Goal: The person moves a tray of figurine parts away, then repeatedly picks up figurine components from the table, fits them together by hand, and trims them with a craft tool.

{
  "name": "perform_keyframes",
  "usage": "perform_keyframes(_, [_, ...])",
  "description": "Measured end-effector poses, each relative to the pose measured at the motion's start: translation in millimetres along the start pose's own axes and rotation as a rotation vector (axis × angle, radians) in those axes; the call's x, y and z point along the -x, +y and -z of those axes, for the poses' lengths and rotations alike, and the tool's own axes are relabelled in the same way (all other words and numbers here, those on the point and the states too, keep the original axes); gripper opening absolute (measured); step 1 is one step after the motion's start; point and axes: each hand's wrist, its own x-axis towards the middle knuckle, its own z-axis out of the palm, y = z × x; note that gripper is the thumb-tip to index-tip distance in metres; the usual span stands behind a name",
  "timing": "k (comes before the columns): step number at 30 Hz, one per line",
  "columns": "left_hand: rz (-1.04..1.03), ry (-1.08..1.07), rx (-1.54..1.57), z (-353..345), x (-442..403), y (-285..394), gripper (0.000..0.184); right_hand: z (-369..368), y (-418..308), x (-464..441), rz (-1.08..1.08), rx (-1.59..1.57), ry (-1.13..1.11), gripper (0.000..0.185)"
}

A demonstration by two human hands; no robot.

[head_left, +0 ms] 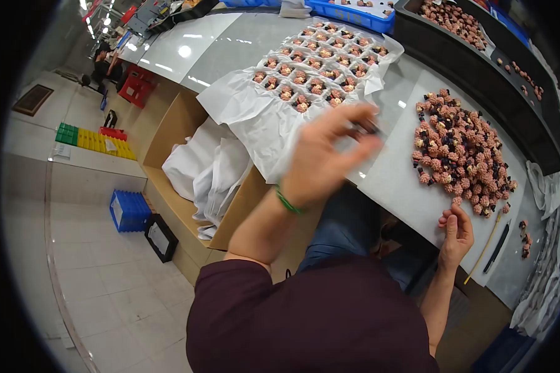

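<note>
My left hand [330, 152], with a green band at the wrist, is raised over the table edge near a white sheet. Thumb and finger close round a small dark piece [367, 127], blurred by motion. My right hand [457, 235] is at the near edge of a pile of small pink knobbly pieces [457, 149] with dark and cream parts. Its fingers are curled, with a pink knobbly piece [457, 201] at the fingertips; their grip is partly hidden. Similar pieces sit in rows in a tray [315, 73] lined with white paper [255, 118].
A long black bin [479, 81] with more pieces borders the far right. A yellow stick [483, 248] and a black pen-like tool [496, 247] lie beside the pile. Below the table stands a cardboard box [158, 149] with white sheets. A blue tray [354, 18] stands behind.
</note>
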Motion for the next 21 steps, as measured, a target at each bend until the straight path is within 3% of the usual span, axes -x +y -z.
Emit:
perform_keyframes(2, [0.04, 0.095, -0.218, 37.3, -21.6, -22.8, 0.031, -0.8, -0.7, -1.6, -0.001, -0.009, 0.016, 0.023])
perform_keyframes(4, [0.26, 0.03, -0.42, 57.2, -31.0, -44.2, 0.03, -1.3, -1.4, -2.4, 0.003, -0.015, 0.008, 0.022])
perform_keyframes(9, [0.291, -0.057, -0.564, 57.7, -31.8, -93.1, 0.031, -3.0, -5.7, 0.8, -0.026, 0.011, 0.02, 0.022])
perform_keyframes(12, [0.051, -0.062, -0.978, 52.9, -24.8, -92.4, 0.036, -2.9, -5.2, 1.7, -0.026, 0.013, 0.028, 0.021])
perform_keyframes(13, [0.05, -0.072, -0.969, 49.1, -20.3, -93.5, 0.036, -2.5, -5.4, 1.9, -0.024, 0.012, 0.026, 0.021])
perform_keyframes(16, [-0.205, 0.02, -1.296, 37.2, -5.4, -96.9, 0.039, -5.1, -7.8, 1.9, -0.026, -0.001, 0.035, 0.02])
perform_keyframes(21, [-0.256, 0.102, -1.59, 10.8, 13.1, -86.3, 0.042, -4.1, -5.6, 2.2, -0.021, 0.017, 0.019, 0.021])
